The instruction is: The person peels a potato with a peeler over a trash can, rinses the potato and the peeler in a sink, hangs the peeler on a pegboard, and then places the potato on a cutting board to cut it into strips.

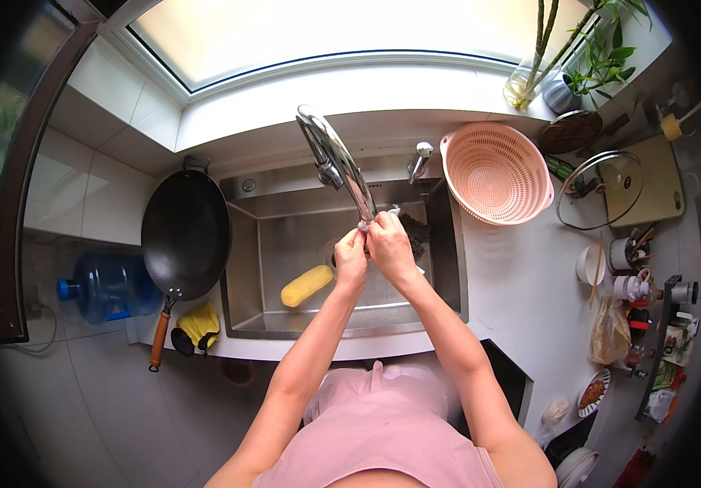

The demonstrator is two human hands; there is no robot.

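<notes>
A chrome faucet [341,158] arches over the stainless steel sink [289,213]. At the tip of its spout, my left hand [350,259] and my right hand [390,247] are close together with fingers pinched. Between them is a small piece of greyish, cloth-like material [362,227], mostly hidden by the fingers; its exact kind cannot be told. Below and left of my hands, a yellow oblong item [306,285] lies on the sink floor. A dark, rough mass [414,235] is in the sink's right part, partly behind my right hand.
Left of the sink are a black wok [186,235], a yellow-and-black cloth item [198,326] and a blue water jug [109,287]. A pink colander [497,174] stands at right, near a glass lid [600,189], a cutting board [655,177] and a white bowl [589,265].
</notes>
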